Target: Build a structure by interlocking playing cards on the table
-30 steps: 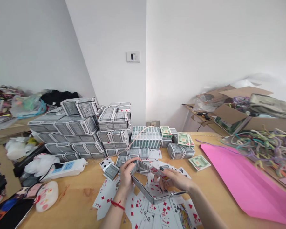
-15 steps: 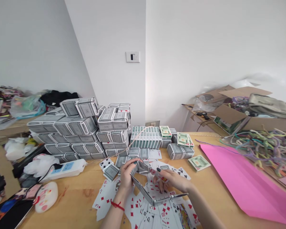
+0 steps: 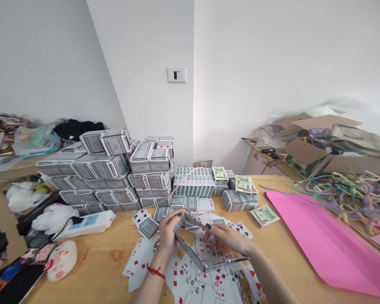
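Observation:
A bent, open frame of folded playing cards [image 3: 190,252] stands above loose cards, its grey patterned edges showing. My left hand [image 3: 169,230], with a red string bracelet at the wrist, is closed on the frame's far left corner. My right hand [image 3: 226,237] is at the far right end of the same frame, fingers curled and pinching near that end; their tips are partly hidden. Beneath both hands spread loose playing cards [image 3: 220,280], many face up with red diamonds and hearts. Several face-down cards [image 3: 147,228] lie just past my left hand.
Stacked blocks made of grey-backed cards [image 3: 114,169] rise at the back left. Green card packs [image 3: 264,216] and a striped card block [image 3: 194,182] stand behind the hands. A pink sheet [image 3: 323,245] lies right, a power strip [image 3: 88,223] left.
My right hand's fingers have shifted slightly and curled more at the frame's end; the red-and-yellow card patch beneath them no longer shows. My left hand stays in place.

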{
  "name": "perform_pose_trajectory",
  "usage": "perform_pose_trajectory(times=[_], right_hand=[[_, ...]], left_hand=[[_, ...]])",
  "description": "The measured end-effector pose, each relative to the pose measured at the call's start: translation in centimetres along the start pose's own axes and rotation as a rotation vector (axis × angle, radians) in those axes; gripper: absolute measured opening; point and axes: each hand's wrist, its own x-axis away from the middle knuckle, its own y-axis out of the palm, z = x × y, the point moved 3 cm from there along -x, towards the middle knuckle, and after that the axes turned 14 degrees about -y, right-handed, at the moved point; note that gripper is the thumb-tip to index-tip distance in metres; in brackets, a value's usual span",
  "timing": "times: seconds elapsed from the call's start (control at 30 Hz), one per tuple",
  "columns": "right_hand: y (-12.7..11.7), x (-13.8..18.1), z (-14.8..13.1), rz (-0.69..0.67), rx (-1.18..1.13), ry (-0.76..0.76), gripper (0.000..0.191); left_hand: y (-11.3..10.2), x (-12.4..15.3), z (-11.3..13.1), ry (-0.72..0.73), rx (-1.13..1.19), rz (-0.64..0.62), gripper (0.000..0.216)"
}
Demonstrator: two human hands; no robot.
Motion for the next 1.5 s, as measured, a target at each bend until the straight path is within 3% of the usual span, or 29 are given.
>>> perform_pose_trajectory(times=[0.6, 1.27, 1.5], right_hand=[[0.3, -0.3, 1.1, -0.007, -0.077, 0.056, 0.046], [0.8, -0.1, 0.6, 0.065, -0.107, 0.14, 0.037], [0.6, 0.2, 0.7, 0.038, -0.1, 0.171, 0.036]], left_hand=[[0.7, 0.4, -0.1, 0.019, -0.09, -0.085, 0.02], [0.8, 0.5, -0.1, -0.034, -0.044, -0.05, 0.023], [0.8, 0.5, -0.2, 0.012, -0.09, -0.071, 0.021]])
